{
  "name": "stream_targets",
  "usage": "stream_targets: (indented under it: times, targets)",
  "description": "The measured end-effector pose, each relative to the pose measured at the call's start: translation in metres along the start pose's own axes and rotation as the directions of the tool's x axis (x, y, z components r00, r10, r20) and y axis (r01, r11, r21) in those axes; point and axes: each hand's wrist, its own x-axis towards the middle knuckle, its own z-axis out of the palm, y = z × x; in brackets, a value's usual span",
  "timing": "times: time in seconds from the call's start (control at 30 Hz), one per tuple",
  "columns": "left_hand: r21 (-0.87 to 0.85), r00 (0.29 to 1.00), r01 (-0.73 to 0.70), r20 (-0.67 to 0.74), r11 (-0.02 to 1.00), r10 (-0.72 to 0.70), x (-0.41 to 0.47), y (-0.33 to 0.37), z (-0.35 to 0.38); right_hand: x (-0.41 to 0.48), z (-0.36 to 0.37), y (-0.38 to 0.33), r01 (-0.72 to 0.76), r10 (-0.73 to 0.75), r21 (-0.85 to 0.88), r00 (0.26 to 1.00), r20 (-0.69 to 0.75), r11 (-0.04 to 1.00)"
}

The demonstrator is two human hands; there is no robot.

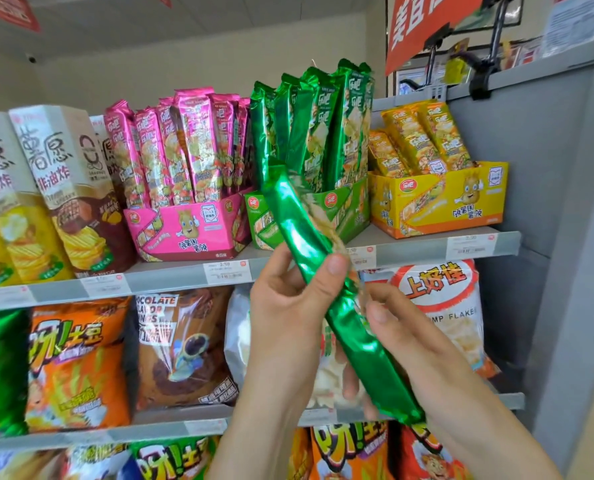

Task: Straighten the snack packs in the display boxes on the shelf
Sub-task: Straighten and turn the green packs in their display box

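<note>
Head view: long shiny green pack (344,327), tilted.

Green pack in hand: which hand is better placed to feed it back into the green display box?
Left, probably. The left hand grips the green pack near its middle, just below the green display box; the right hand holds the lower end, farther from it.

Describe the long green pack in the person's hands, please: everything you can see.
The long, narrow snack pack of shiny green foil is tilted, top end up-left before the green cardboard display box, bottom end down-right. Its plain side faces the camera; print shows along one edge. The left hand grips its middle, the right hand its lower half.
</note>
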Motion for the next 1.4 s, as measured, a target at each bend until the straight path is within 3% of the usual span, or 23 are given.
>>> stream_targets:
  times: [0.07,0.13,0.17,0.23,0.3,0.43,0.67,0.87,1.1,1.27,1.4]
  targets:
    - [-0.07,0.994,-0.023,-0.105,0.997,0.015,0.005,0.004,-0.003,-0.008,-0.003,0.017,0.0,-0.001,0.005,0.994,0.109,1.0]
    - [-0.087,0.98,-0.062,-0.194,0.994,0.044,0.009,0.007,-0.005,0.0,-0.009,0.023,0.054,-0.048,-0.107,0.997,0.054,0.993]
    - [-0.077,0.975,-0.075,-0.214,0.994,0.057,0.01,0.007,-0.005,0.0,-0.009,0.026,0.069,-0.074,-0.253,0.997,-0.007,0.965]
    - [-0.06,0.977,-0.064,-0.206,0.996,0.051,0.009,0.005,-0.005,-0.003,-0.002,0.039,0.101,-0.164,-0.443,0.981,-0.106,0.891]
    - [-0.039,0.985,-0.04,-0.171,0.998,0.033,0.006,0.004,-0.004,-0.005,0.005,0.041,0.143,-0.243,-0.527,0.962,-0.125,0.838]
    - [0.058,0.996,0.002,-0.09,0.998,0.003,-0.003,0.0,0.002,-0.001,0.009,0.044,0.144,-0.27,-0.481,0.941,-0.203,0.865]
    - [0.064,0.999,0.027,-0.046,0.998,-0.025,-0.016,-0.006,-0.001,0.0,0.015,0.038,0.233,-0.326,-0.315,0.902,-0.285,0.92]
    - [-0.082,0.995,0.022,-0.097,0.996,-0.03,-0.012,0.001,-0.009,-0.003,0.02,0.029,0.306,-0.343,-0.172,0.902,-0.261,0.936]
    - [-0.164,0.99,0.032,-0.129,0.986,-0.053,-0.014,0.001,-0.008,-0.001,0.03,0.034,0.311,-0.271,0.005,0.837,-0.476,0.95]
    - [-0.202,0.989,0.069,-0.114,0.977,-0.094,-0.015,0.002,-0.004,-0.002,0.035,0.034,0.345,-0.317,-0.064,0.754,-0.576,0.936]
    - [-0.203,0.982,0.151,-0.084,0.968,-0.17,-0.016,0.002,0.0,-0.002,0.032,0.038,0.347,-0.552,-0.431,0.585,-0.595,0.833]
